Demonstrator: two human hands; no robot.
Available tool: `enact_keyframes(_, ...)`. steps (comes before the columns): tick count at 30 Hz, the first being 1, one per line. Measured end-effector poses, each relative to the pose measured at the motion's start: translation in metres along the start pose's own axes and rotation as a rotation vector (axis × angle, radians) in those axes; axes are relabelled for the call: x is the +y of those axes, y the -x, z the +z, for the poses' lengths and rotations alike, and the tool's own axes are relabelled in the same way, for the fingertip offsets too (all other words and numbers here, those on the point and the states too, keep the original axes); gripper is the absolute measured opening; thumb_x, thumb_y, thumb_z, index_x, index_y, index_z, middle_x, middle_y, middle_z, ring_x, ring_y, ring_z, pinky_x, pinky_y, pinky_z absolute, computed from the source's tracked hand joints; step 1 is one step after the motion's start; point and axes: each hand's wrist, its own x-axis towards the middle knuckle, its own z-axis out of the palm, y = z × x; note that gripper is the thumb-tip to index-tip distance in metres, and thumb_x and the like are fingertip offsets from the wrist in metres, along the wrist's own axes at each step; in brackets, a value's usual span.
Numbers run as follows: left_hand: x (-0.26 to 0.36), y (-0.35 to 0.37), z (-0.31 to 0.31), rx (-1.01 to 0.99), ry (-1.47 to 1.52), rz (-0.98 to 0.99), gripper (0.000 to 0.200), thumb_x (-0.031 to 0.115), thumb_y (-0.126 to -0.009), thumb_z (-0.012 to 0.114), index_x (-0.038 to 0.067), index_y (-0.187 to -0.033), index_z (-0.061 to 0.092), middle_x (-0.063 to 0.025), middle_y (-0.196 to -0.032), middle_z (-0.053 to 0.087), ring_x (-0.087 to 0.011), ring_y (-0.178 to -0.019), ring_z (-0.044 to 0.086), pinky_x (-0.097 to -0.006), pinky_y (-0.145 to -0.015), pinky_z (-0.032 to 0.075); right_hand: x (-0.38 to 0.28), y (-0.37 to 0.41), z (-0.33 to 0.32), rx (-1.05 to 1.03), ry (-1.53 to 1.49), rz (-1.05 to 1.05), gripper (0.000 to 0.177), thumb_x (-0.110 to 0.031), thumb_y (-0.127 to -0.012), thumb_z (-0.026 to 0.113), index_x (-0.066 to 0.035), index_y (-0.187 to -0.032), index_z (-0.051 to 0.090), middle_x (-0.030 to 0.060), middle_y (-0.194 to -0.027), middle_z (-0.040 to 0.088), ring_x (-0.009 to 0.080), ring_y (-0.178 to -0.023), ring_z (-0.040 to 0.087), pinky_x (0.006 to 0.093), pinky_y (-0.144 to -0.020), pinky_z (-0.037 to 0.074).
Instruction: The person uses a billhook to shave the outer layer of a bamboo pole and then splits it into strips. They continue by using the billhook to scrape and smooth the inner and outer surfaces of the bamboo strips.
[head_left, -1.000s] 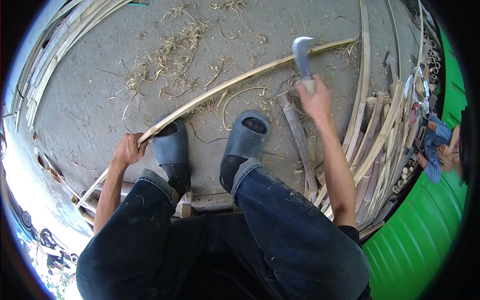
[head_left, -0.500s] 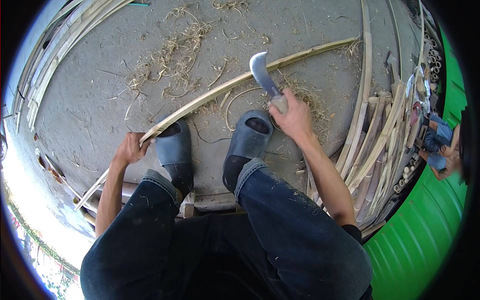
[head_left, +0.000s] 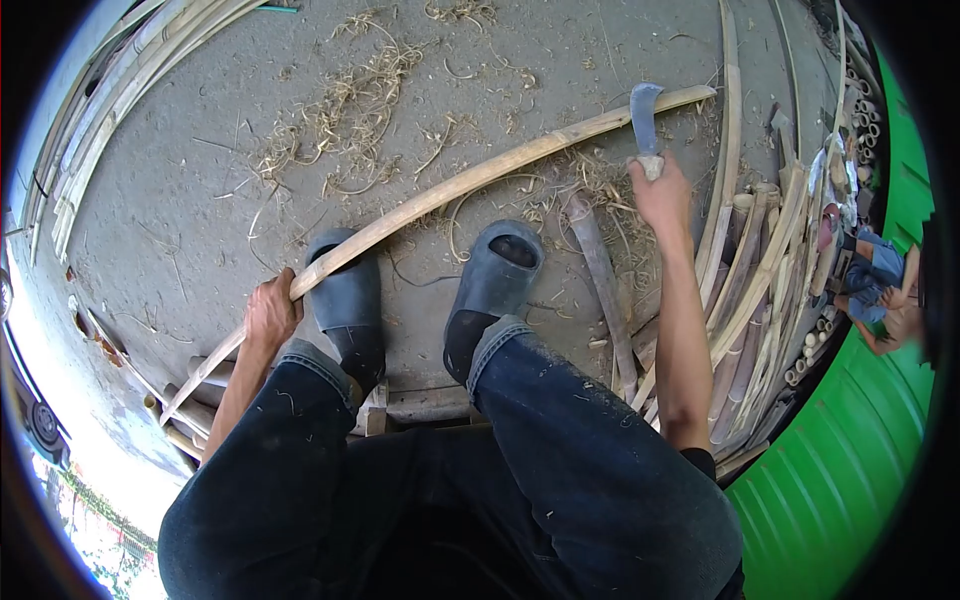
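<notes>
A long split bamboo strip (head_left: pixel 430 197) runs slantwise across the view, passing over the toe of the left slipper (head_left: pixel 345 285). My left hand (head_left: pixel 272 312) is closed around it near its lower left end. In my right hand (head_left: pixel 664 195) is the pale handle of a billhook, fingers wrapped round it. The billhook's curved blade (head_left: pixel 643 118) points away from me and overlaps the strip close to its far right end. The right slipper (head_left: pixel 500 270) rests on the floor between my two hands.
Curly bamboo shavings (head_left: pixel 350 125) litter the concrete floor (head_left: pixel 560 40). Split bamboo pieces (head_left: pixel 750 290) are piled at right, with a bamboo pole (head_left: pixel 602 285) beside my right forearm. More strips (head_left: pixel 130 90) lie at upper left. Another person (head_left: pixel 885 290) sits by the green corrugated sheet (head_left: pixel 850 440).
My right hand has carried the billhook rightward and away from me, toward the strip's far end. The strip has turned, showing a broader pale face, and my left hand has shifted slightly nearer to me.
</notes>
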Motion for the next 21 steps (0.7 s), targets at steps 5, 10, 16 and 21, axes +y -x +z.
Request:
enact_keyframes(5, 0.001, -0.004, -0.004, -0.017, -0.005, 0.003, 0.02, 0.01, -0.083, 0.063, 0.003, -0.1, 0.056, -0.0269, -0.084, 0.067, -0.0496, -0.083, 0.066, -0.0572, -0.074, 0.053, -0.046, 0.061, -0.006, -0.331, 0.031, -0.156, 0.05, -0.035, -0.09, 0.071, 0.004, -0.12, 0.06, 0.031, -0.091, 0.071, 0.0442, -0.087, 0.073, 0.0506, -0.077, 0.057)
enact_keyframes(10, -0.002, 0.0, 0.0, -0.045, -0.04, -0.01, 0.022, 0.009, -0.083, 0.064, 0.004, -0.102, 0.056, -0.0266, -0.086, 0.067, -0.0494, -0.083, 0.067, -0.0568, -0.074, 0.053, -0.009, 0.023, -0.009, -0.206, 0.042, -0.056, 0.056, -0.033, -0.091, 0.07, 0.007, -0.128, 0.057, 0.0318, -0.09, 0.071, 0.0445, -0.087, 0.072, 0.0508, -0.077, 0.057)
enact_keyframes(16, -0.002, 0.007, 0.021, 0.112, -0.055, 0.03, 0.026, 0.008, -0.08, 0.065, 0.004, -0.102, 0.053, -0.0222, -0.091, 0.066, -0.0452, -0.086, 0.067, -0.0531, -0.078, 0.054, -0.031, 0.07, -0.011, -0.338, 0.176, -0.312, 0.055, -0.031, -0.092, 0.07, 0.006, -0.13, 0.055, 0.0287, -0.087, 0.072, 0.0432, -0.08, 0.074, 0.0498, -0.071, 0.059)
enact_keyframes(21, -0.004, 0.012, 0.026, 0.127, -0.08, 0.016, 0.029, 0.009, -0.077, 0.068, 0.006, -0.102, 0.053, -0.019, -0.093, 0.065, -0.0402, -0.092, 0.065, -0.0492, -0.083, 0.051, -0.005, 0.045, -0.001, -0.171, 0.082, -0.029, 0.058, -0.034, -0.09, 0.07, 0.006, -0.129, 0.055, 0.0317, -0.085, 0.07, 0.0491, -0.082, 0.071, 0.0545, -0.077, 0.056)
